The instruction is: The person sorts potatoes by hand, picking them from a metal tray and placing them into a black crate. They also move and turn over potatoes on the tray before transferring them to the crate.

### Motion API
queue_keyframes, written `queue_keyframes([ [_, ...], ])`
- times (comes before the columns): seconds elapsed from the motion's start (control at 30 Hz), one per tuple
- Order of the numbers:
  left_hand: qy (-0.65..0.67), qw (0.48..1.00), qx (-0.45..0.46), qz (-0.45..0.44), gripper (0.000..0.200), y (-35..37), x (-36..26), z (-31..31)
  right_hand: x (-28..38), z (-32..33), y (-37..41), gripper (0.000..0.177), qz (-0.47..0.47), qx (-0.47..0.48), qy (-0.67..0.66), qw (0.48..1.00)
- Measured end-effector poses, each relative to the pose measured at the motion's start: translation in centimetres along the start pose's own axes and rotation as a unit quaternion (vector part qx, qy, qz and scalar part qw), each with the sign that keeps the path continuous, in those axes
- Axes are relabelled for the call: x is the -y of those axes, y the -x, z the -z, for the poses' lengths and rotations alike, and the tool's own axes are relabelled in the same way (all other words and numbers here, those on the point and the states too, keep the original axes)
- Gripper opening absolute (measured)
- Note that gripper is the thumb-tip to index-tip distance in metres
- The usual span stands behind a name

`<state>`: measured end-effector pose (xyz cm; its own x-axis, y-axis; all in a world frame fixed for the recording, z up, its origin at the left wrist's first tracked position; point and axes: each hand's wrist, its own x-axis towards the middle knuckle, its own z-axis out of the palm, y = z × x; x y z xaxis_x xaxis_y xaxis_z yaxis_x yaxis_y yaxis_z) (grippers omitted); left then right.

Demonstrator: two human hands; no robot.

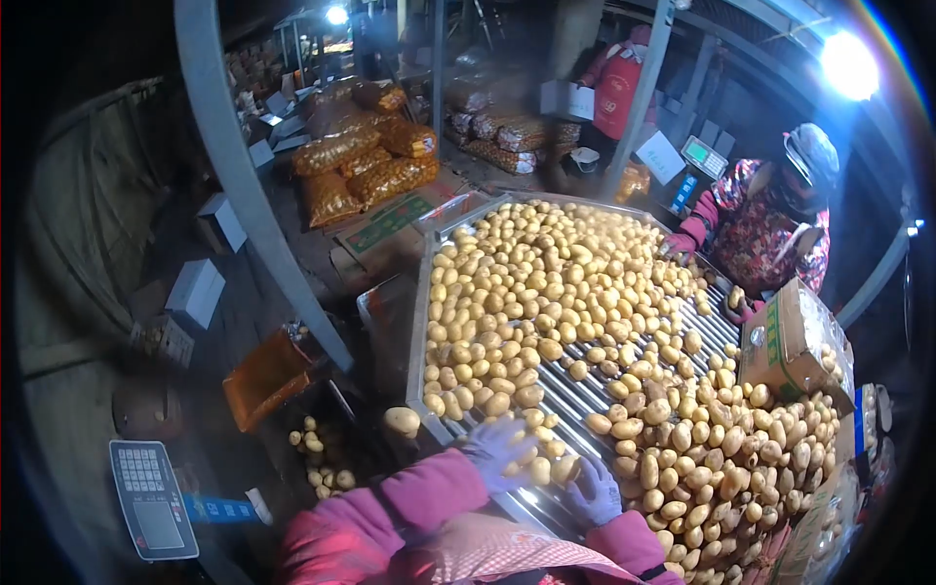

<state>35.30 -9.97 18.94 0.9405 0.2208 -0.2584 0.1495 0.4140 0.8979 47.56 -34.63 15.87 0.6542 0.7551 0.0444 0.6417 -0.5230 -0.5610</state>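
My left hand (pixel 499 453), in a lavender glove, is spread over the near left corner of the roller table (pixel 575 387), a little smeared by motion. Potatoes (pixel 539 471) lie right by its fingertips. My right hand (pixel 593 492), gloved the same way, rests low over the rollers with its fingers apart, close beside a potato (pixel 564 470). A larger potato (pixel 402 421) shows just outside the table's left rim. Most of the table is covered by a thick layer of yellow potatoes (pixel 526 283), with bare metal rollers showing through the middle.
A big potato heap (pixel 721 458) borders the right side, below a cardboard box (pixel 790 336). A co-worker (pixel 770 214) leans over the far right edge; another person (pixel 619 88) stands behind. Left are a scale (pixel 153 499), an orange crate (pixel 268 375), a metal post (pixel 244 185) and filled sacks (pixel 395 180).
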Motion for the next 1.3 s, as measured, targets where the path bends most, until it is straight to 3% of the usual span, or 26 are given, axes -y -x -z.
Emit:
queue_keyframes([
  [0.03,-0.369,0.922,0.056,-0.100,0.078,-0.8,0.4,-0.9,-0.1,0.1,0.6,0.059,-0.004,-0.005,-0.004,1.000],
  [0.07,-0.680,0.701,0.105,-0.189,0.081,-1.7,0.6,-1.8,-0.3,0.0,1.2,0.056,-0.012,-0.024,-0.015,1.000],
  [0.13,-0.692,0.677,0.156,-0.198,0.081,-3.7,0.9,-3.5,-0.5,0.1,1.7,0.054,-0.023,-0.048,-0.030,0.998],
  [0.2,-0.701,0.652,0.208,-0.202,0.080,-5.3,1.4,-4.8,-0.6,0.1,2.2,0.050,-0.034,-0.002,-0.037,0.999],
  [0.3,-0.760,0.580,0.285,-0.067,0.086,-8.0,0.8,-6.9,-0.6,0.3,2.3,0.050,-0.020,-0.001,-0.041,0.999],
  [0.43,-0.741,0.606,0.274,-0.096,0.086,-10.3,2.4,-5.1,-1.1,-0.3,2.0,0.049,-0.012,-0.020,-0.066,0.998],
  [0.53,-0.689,0.644,0.129,-0.308,0.060,-11.5,3.5,-3.5,-0.6,-0.1,1.5,0.051,-0.019,-0.026,-0.061,0.998],
  [0.6,-0.677,0.671,0.139,-0.268,0.041,-15.3,3.4,-1.8,-1.6,-1.4,1.9,0.050,0.015,-0.066,-0.011,0.998],
  [0.63,-0.660,0.670,0.041,-0.338,0.031,-15.4,3.0,-1.1,-1.3,-0.9,1.9,0.044,0.040,-0.095,0.015,0.995],
  [0.67,-0.680,0.663,0.029,-0.312,0.027,-16.2,3.0,-0.7,-4.7,-3.1,2.9,0.046,0.130,-0.104,0.118,0.979],
  [0.7,-0.662,0.734,-0.001,-0.149,0.034,-16.4,2.8,-0.5,-3.5,-1.4,2.7,0.040,0.063,-0.087,-0.008,0.994],
  [0.73,-0.689,0.643,-0.061,-0.329,0.052,-13.1,1.0,-0.1,-2.2,0.8,2.8,0.037,0.024,-0.046,-0.011,0.999],
  [0.77,-0.690,0.654,-0.016,-0.310,0.060,-9.9,-0.4,0.3,-1.2,2.4,2.4,0.033,-0.005,-0.040,-0.078,0.996],
  [0.8,-0.690,0.656,0.017,-0.306,0.067,-8.6,-1.2,0.8,-1.4,2.2,3.1,0.030,-0.001,-0.065,-0.027,0.998],
  [0.87,-0.705,0.655,0.072,-0.262,0.068,-4.7,0.4,1.3,-0.7,3.1,3.6,0.031,-0.072,0.067,-0.005,0.995],
  [0.9,-0.719,0.645,0.116,-0.232,0.068,-3.5,0.7,1.6,-0.5,3.2,2.9,0.031,-0.072,0.070,-0.008,0.995],
  [0.97,-0.724,0.647,0.122,-0.206,0.070,-3.3,1.6,1.2,-0.2,3.1,1.8,0.036,-0.078,0.156,0.027,0.984],
  [1.13,-0.757,0.613,0.109,-0.196,0.068,-6.1,3.4,1.7,0.4,-2.2,-1.6,0.035,0.020,0.038,-0.008,0.999],
  [1.17,-0.741,0.631,0.107,-0.203,0.062,-6.5,2.4,1.5,1.6,-1.4,-3.6,0.033,-0.083,0.165,-0.007,0.983],
  [1.2,-0.742,0.630,0.105,-0.204,0.062,-7.2,1.9,2.1,1.8,-1.2,-4.3,0.033,-0.081,0.165,-0.007,0.983],
  [1.27,-0.782,0.507,0.168,-0.322,0.057,-8.0,1.1,3.2,2.0,-1.0,-4.9,0.030,0.019,0.143,-0.046,0.988],
  [1.3,-0.783,0.507,0.166,-0.321,0.057,-8.0,1.2,3.2,1.7,-0.8,-4.6,0.030,0.058,0.100,-0.055,0.992],
])
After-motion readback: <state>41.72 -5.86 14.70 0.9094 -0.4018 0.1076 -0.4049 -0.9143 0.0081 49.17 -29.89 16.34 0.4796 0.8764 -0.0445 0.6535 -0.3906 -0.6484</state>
